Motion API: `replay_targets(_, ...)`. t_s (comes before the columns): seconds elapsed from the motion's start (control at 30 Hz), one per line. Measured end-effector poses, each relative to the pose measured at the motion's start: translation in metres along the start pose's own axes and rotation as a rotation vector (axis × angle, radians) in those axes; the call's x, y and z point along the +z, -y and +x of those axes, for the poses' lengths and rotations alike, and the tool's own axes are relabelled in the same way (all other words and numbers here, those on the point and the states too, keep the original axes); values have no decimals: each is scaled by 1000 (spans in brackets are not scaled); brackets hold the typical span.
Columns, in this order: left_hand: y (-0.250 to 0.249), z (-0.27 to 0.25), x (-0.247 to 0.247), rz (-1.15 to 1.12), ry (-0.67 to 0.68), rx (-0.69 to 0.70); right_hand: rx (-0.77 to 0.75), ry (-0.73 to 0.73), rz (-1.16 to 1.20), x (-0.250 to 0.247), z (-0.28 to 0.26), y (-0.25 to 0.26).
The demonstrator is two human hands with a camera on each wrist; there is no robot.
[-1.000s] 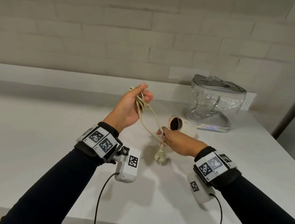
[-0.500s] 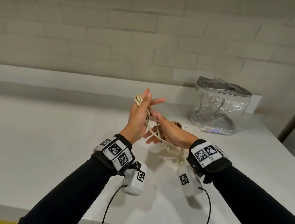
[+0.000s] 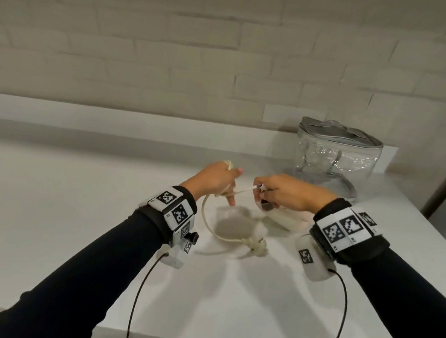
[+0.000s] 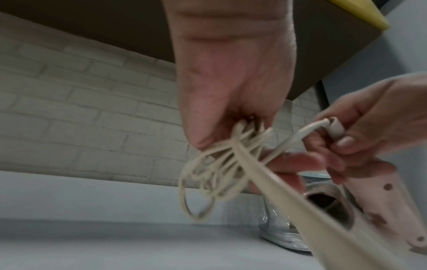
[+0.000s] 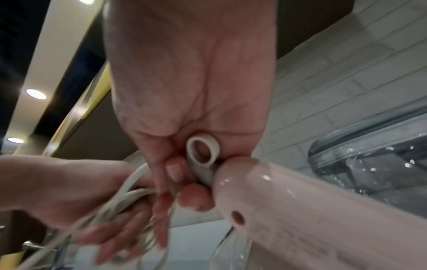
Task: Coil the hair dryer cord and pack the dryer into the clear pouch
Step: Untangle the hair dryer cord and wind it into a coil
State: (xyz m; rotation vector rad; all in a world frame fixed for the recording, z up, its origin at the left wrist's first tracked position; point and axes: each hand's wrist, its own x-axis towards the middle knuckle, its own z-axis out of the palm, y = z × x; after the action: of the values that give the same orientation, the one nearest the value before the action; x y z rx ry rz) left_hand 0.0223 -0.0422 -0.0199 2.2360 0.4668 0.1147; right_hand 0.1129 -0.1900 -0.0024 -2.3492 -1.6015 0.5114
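My left hand point(image 3: 224, 180) grips a bundle of beige cord loops point(image 4: 215, 169), with the fingers curled round them. One strand point(image 3: 243, 191) runs across to my right hand point(image 3: 264, 193). That hand pinches the end of the pale pink hair dryer's handle point(image 5: 284, 206), beside its grey hanging loop point(image 5: 203, 151). The dryer body point(image 3: 286, 220) sits under my right hand, just above the table. A long slack loop drops from my left hand to the plug point(image 3: 258, 248), which is on the table. The clear pouch point(image 3: 334, 161) stands zipped at the back right.
The white table point(image 3: 66, 218) runs to a low ledge point(image 3: 108, 121) under a brick wall. Its right edge point(image 3: 435, 241) is close beyond the pouch. Black wrist-camera cables point(image 3: 137, 300) hang over the front edge.
Both hands have come down and apart. My left fingers have curled round the coil. My right hand has left the cord loops and taken the dryer's handle end. The plug lies nearer me.
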Motion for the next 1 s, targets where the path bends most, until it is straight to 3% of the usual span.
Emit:
replay_targets(0.1,-11,-7,5,-13,211,-43,40,-22,-23,-12,5,-3)
replay_targets(0.2,-11,-11,8,-278,468,-134,48,9,-19,-15,13,-4)
replay_targets(0.27,-4,-9,8,-514,540,-206,45,1,-23,-18,18,-4)
replay_targets(0.37,9,-5,7,-847,499,-268,26,-68,-5,-12,27,-6)
replay_targets(0.53,37,-5,9,-1192,494,-311,45,-143,204,16,49,-5)
replay_targets(0.63,46,-9,11,-1267,521,-342,-25,-120,292,19,53,-3)
replay_targets(0.77,48,-10,10,-1245,465,-387,46,-26,-8,28,66,-14)
replay_targets(0.83,49,-9,10,-1227,432,-430,65,31,7,33,70,-15)
replay_targets(1.0,60,-7,13,-1194,384,-494,94,169,630,42,65,-12)
